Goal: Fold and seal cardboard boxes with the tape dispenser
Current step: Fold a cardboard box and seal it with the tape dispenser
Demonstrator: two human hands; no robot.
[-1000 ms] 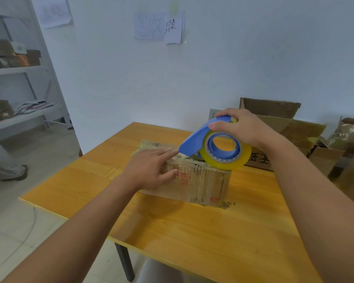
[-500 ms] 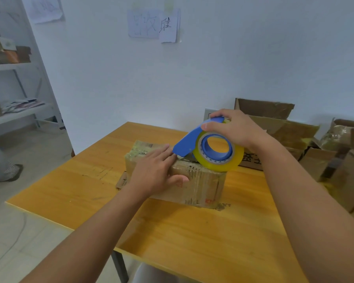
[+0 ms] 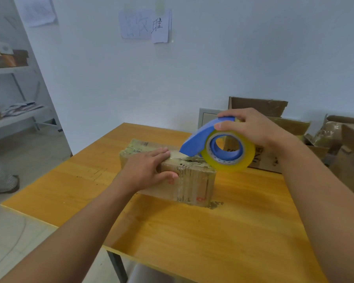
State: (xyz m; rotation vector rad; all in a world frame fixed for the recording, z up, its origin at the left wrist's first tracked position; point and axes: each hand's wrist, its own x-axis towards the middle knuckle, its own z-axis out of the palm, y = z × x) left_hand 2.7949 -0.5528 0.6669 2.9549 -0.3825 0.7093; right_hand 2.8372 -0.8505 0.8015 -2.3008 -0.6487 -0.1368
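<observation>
A squat, tape-glossed cardboard box (image 3: 190, 180) sits mid-table on glossy orange wood (image 3: 213, 231). The left hand (image 3: 146, 170) lies flat over its near-left top edge, fingers straight, thumb down the front face. The right hand (image 3: 251, 127) grips the blue plastic tape dispenser (image 3: 219, 144) — yellowish clear roll — nose on the box top
</observation>
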